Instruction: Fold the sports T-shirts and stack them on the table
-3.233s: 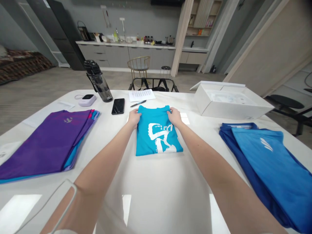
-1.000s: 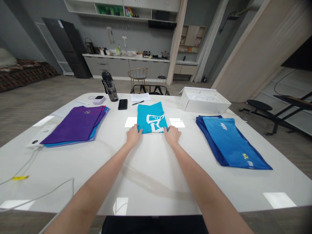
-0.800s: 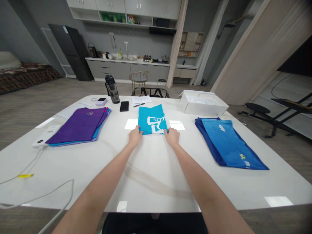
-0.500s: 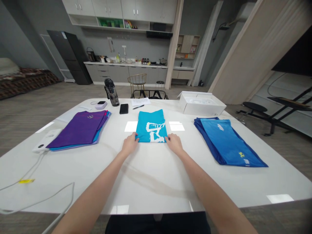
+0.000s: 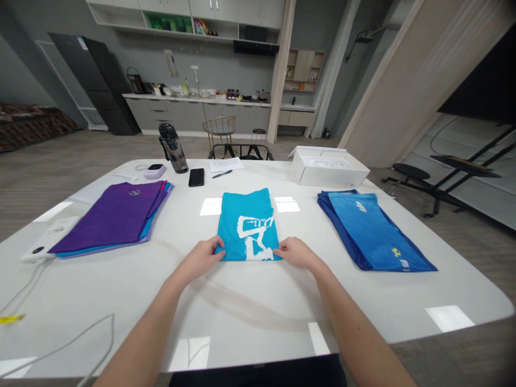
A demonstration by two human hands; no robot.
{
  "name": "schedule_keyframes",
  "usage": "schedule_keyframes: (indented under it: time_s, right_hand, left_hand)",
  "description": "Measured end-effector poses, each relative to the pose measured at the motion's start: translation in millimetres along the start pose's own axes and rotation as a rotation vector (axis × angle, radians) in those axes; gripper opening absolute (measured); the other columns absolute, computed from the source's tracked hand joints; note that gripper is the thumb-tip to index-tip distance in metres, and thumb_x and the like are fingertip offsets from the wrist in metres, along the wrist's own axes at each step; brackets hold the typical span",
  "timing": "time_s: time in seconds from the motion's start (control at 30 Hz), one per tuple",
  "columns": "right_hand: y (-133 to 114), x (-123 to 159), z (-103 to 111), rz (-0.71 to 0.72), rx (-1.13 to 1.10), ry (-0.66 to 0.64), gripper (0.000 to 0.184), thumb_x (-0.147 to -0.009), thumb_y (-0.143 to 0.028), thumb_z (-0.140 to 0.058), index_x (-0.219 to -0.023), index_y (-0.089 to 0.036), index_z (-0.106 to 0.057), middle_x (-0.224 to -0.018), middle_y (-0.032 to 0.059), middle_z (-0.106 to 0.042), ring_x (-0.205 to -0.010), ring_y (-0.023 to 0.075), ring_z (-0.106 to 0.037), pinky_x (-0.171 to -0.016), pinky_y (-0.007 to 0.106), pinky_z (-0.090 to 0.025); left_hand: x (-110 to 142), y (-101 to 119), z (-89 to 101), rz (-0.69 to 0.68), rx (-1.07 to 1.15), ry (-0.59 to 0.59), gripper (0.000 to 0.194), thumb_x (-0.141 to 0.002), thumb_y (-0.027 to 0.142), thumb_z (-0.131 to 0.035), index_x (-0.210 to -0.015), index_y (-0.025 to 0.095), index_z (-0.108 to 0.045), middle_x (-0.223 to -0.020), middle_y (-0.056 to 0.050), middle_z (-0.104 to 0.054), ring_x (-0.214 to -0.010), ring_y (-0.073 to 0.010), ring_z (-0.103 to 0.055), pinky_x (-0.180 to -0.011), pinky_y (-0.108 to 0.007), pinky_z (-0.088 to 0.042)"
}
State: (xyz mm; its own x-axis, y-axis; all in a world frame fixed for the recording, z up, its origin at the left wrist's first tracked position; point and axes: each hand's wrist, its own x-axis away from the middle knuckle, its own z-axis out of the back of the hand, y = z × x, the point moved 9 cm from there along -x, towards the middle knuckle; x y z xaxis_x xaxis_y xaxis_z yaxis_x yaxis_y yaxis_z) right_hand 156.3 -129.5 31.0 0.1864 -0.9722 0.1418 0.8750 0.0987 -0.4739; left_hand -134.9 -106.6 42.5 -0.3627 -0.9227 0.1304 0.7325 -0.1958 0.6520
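A folded turquoise T-shirt (image 5: 236,220) with white brush-style print lies flat in the middle of the white table (image 5: 258,301). My left hand (image 5: 205,253) pinches its near left corner between thumb and fingers. At the near right corner, my right hand (image 5: 296,252) grips the cloth the same way. To the left lies a stack of folded clothes with a purple garment (image 5: 113,215) on top and blue and lilac layers under it. A bright blue folded garment (image 5: 366,226) tops a darker blue one on the right.
Behind the shirt are a black phone (image 5: 196,177), a pen (image 5: 222,173), paper (image 5: 226,164) and a dark bottle (image 5: 173,148). An open white box (image 5: 330,169) stands at the back right. A power strip (image 5: 48,236) and cable (image 5: 80,336) lie at the left.
Both hands have drawn the turquoise T-shirt nearer to me, keeping hold of its near corners. The camera view has shifted slightly.
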Motion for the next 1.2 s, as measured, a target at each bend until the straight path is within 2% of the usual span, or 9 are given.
schedule_keyframes:
  time_s: [0.13,0.27,0.37,0.47,0.57,0.87,1.07,1.13,1.2]
  right_hand:
    - [-6,17,-11,-0.038,-0.031,-0.223,0.038,-0.081,-0.04,-0.063,-0.049,-0.021,-0.054,-0.049,-0.0006,-0.054,-0.049,0.0135,-0.047,-0.052,0.028,-0.029]
    - [-14,27,-17,-0.047,-0.092,-0.368,0.043,-0.083,-0.046,-0.063,-0.049,-0.021,-0.055,-0.053,0.0013,-0.06,-0.049,0.0147,-0.052,-0.052,0.028,-0.032]
    - [-12,18,2,-0.053,-0.064,-0.149,0.046,-0.089,-0.057,-0.057,-0.059,-0.022,-0.061,-0.061,0.0024,-0.064,-0.057,0.0167,-0.055,-0.055,0.029,-0.033]
    - [-5,8,21,-0.068,-0.083,0.165,0.033,-0.094,-0.053,-0.054,-0.094,-0.024,-0.07,-0.085,0.0033,-0.07,-0.075,0.0192,-0.062,-0.066,0.028,-0.04]
    - [-2,1,21,-0.05,-0.083,0.303,0.038,-0.095,-0.049,-0.054,-0.12,-0.022,-0.064,-0.099,0.0061,-0.069,-0.089,0.0208,-0.064,-0.078,0.029,-0.043]
    - [-3,-4,6,-0.067,0.062,0.118,0.029,-0.095,-0.042,-0.055,-0.078,-0.021,-0.064,-0.075,0.0031,-0.067,-0.072,0.0186,-0.06,-0.062,0.028,-0.033]
    - [0,17,-5,-0.001,-0.065,-0.286,0.04,-0.082,-0.049,-0.068,-0.056,-0.02,-0.056,-0.054,-0.0018,-0.053,-0.054,0.014,-0.047,-0.054,0.028,-0.029]
    - [2,19,-5,-0.008,-0.11,-0.309,0.043,-0.082,-0.055,-0.067,-0.058,-0.02,-0.06,-0.055,-0.0009,-0.056,-0.055,0.0148,-0.049,-0.055,0.028,-0.031]
    - [6,10,6,-0.036,-0.154,-0.152,0.043,-0.085,-0.059,-0.062,-0.07,-0.02,-0.067,-0.065,0.0015,-0.065,-0.062,0.0171,-0.057,-0.059,0.028,-0.036]
  left_hand:
    - [20,6,-2.2,0.034,0.016,-0.188,0.018,-0.078,0.043,-0.062,-0.089,0.028,-0.065,-0.075,0.003,-0.059,-0.07,-0.0181,-0.056,-0.063,-0.027,-0.038]
    - [24,8,-6.2,0.071,0.006,-0.232,0.026,-0.083,0.052,-0.058,-0.087,0.027,-0.065,-0.071,0.002,-0.062,-0.068,-0.0198,-0.059,-0.062,-0.028,-0.039]
    - [12,3,0.5,0.071,-0.018,-0.069,0.035,-0.09,0.056,-0.05,-0.105,0.027,-0.063,-0.075,0.001,-0.065,-0.073,-0.0212,-0.063,-0.067,-0.029,-0.043]
    - [1,-9,16.8,0.063,-0.103,0.198,0.044,-0.093,0.053,-0.046,-0.127,0.026,-0.055,-0.102,-0.004,-0.067,-0.085,-0.0214,-0.065,-0.075,-0.031,-0.046]
    - [-7,-21,20.5,0.09,-0.143,0.291,0.05,-0.095,0.054,-0.045,-0.135,0.024,-0.05,-0.112,-0.007,-0.066,-0.09,-0.022,-0.066,-0.078,-0.032,-0.047]
    - [-5,-7,-6.2,-0.003,-0.03,0.072,0.047,-0.092,0.043,-0.052,-0.136,0.028,-0.049,-0.084,-0.001,-0.067,-0.079,-0.0217,-0.066,-0.071,-0.029,-0.045]
    - [22,1,-17.8,0.011,0.157,-0.356,0.046,-0.081,0.051,-0.067,-0.118,0.026,-0.058,-0.072,0.004,-0.065,-0.068,-0.0185,-0.061,-0.065,-0.028,-0.044]
    - [19,-3,-13.5,0.033,0.17,-0.304,0.048,-0.084,0.056,-0.064,-0.12,0.026,-0.057,-0.077,0.003,-0.068,-0.072,-0.0194,-0.064,-0.069,-0.029,-0.046]
    - [6,-12,-0.9,0.078,0.135,-0.076,0.054,-0.088,0.06,-0.056,-0.129,0.024,-0.053,-0.091,-0.002,-0.071,-0.081,-0.0216,-0.067,-0.075,-0.032,-0.048]
